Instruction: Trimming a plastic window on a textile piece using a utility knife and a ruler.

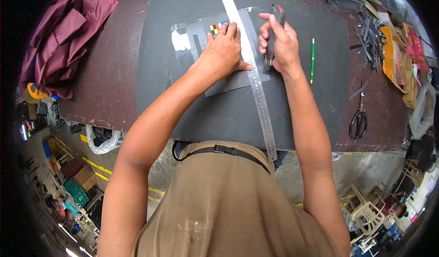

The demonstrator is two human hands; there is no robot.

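A long steel ruler (258, 97) lies lengthwise across a grey sheet piece (228, 81) on a large dark cutting mat (192, 111). My left hand (223, 51) presses flat on the sheet and against the ruler's left edge, fingers spread. A utility knife (273, 28) with a dark body and a red tip is gripped upright in my right hand (280, 44), just right of the ruler, its lower end down at the sheet. A small multicoloured square card (216, 27) shows beyond my left fingers.
A green pencil (312, 58) lies right of my right hand. Black scissors (358, 120) rest near the table's right front edge. Maroon fabric (64, 37) is heaped at the left, dark strips (366, 33) and yellow material (393, 56) at the right.
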